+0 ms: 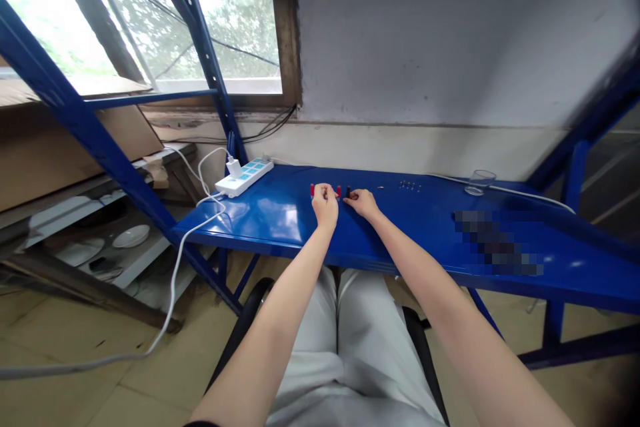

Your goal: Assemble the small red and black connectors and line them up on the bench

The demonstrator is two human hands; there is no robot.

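My left hand (326, 205) is closed at the table's middle, its fingertips pinched together. A small red piece (339, 191) shows at its right side, by the fingertips. Another red piece (312, 189) shows just left of the hand; whether it is held or stands on the table is unclear. Close by on the right, my right hand (363, 203) is closed too, thumb and forefinger pinched beside a small upright black piece (349, 192). That piece appears to be at its fingertips. The two hands are slightly apart, and their exact contents are too small to make out.
On the blue table (270, 223), a white power strip (245, 177) with a plugged-in cord lies at left. Several tiny pieces (410, 185) lie behind my right hand. A clear glass (481, 182) is farther right, near a white cable. A blurred dark object (497, 243) lies at front right.
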